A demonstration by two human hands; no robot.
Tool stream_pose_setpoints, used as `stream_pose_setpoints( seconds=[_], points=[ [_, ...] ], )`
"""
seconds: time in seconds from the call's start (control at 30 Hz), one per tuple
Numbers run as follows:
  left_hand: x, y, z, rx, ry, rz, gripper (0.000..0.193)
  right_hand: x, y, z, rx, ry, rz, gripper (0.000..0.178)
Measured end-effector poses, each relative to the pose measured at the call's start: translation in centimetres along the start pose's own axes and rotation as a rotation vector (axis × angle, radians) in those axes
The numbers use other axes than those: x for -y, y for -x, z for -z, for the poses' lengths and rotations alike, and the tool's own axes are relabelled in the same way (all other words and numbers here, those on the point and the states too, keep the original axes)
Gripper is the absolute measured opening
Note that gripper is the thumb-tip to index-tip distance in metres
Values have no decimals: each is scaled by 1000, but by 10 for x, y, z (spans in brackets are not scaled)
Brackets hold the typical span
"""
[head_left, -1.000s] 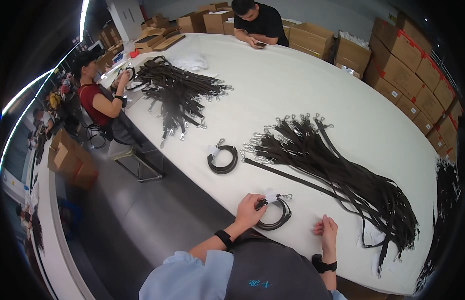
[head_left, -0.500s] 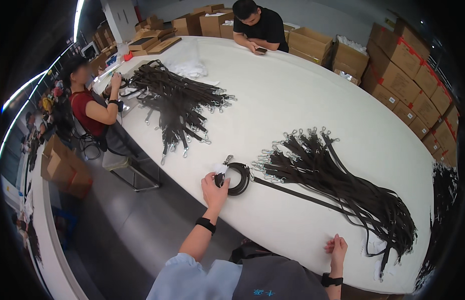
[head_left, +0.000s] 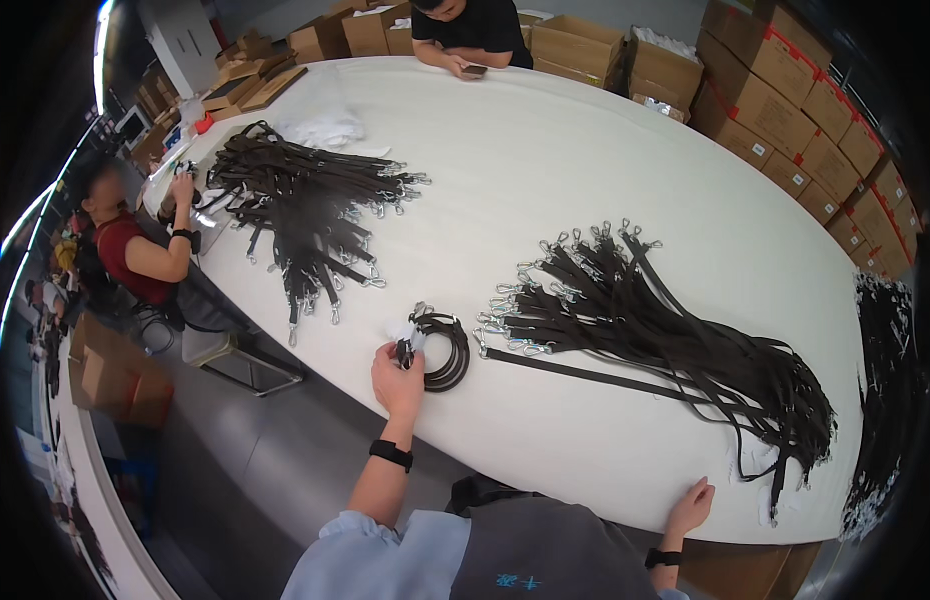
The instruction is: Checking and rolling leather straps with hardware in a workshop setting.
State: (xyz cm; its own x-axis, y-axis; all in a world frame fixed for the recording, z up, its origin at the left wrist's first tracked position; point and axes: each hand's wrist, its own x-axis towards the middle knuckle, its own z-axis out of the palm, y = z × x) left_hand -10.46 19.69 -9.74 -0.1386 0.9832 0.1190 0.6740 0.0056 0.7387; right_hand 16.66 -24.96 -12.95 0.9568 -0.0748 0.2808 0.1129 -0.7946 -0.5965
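Note:
My left hand (head_left: 397,383) has its thumb and fingers closed on the near left side of a coiled black strap (head_left: 459,375). The coil rests on the white table close to its front edge. A metal snap hook and a bit of white material show at the fingertips. My right hand (head_left: 692,507) is by the table edge farther right, fingers drawn together and nothing visible in them. Ahead of it lies a large bundle of black straps (head_left: 665,330) with silver snap hooks at their left ends. One single strap (head_left: 585,376) stretches from the bundle toward the coil.
Another heap of black straps (head_left: 295,190) lies on the table (head_left: 545,150) at the far left, near a seated person (head_left: 145,250) in red. Someone in black (head_left: 470,40) leans on the far edge with a phone. Cardboard boxes (head_left: 765,110) are stacked behind.
The whole view has shifted, so the scene sits farther left and higher. My left hand stays on the coil. The fingers of my right hand have turned and drawn closer together.

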Motion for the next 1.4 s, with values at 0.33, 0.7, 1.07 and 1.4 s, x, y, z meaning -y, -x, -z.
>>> stream_pose_setpoints(
  seconds=[0.33, 0.7, 1.07, 1.4],
  points=[
    [8, 6, -12, -16, 148, -10, 26, 7, 0, -1, 8, 86, 0, 39],
    [5, 16, -26, -74, 77, 41, 32, 12, 1, 0, 24, 53, -34, 39],
    [57, -141, -30, -378, -519, -326, 67, 29, -11, 9, -78, 58, -39, 29],
    [-204, 136, -126, 1106, 188, -1500, 33, 23, -11, 23, -70, 58, -108, 26]
  ],
)
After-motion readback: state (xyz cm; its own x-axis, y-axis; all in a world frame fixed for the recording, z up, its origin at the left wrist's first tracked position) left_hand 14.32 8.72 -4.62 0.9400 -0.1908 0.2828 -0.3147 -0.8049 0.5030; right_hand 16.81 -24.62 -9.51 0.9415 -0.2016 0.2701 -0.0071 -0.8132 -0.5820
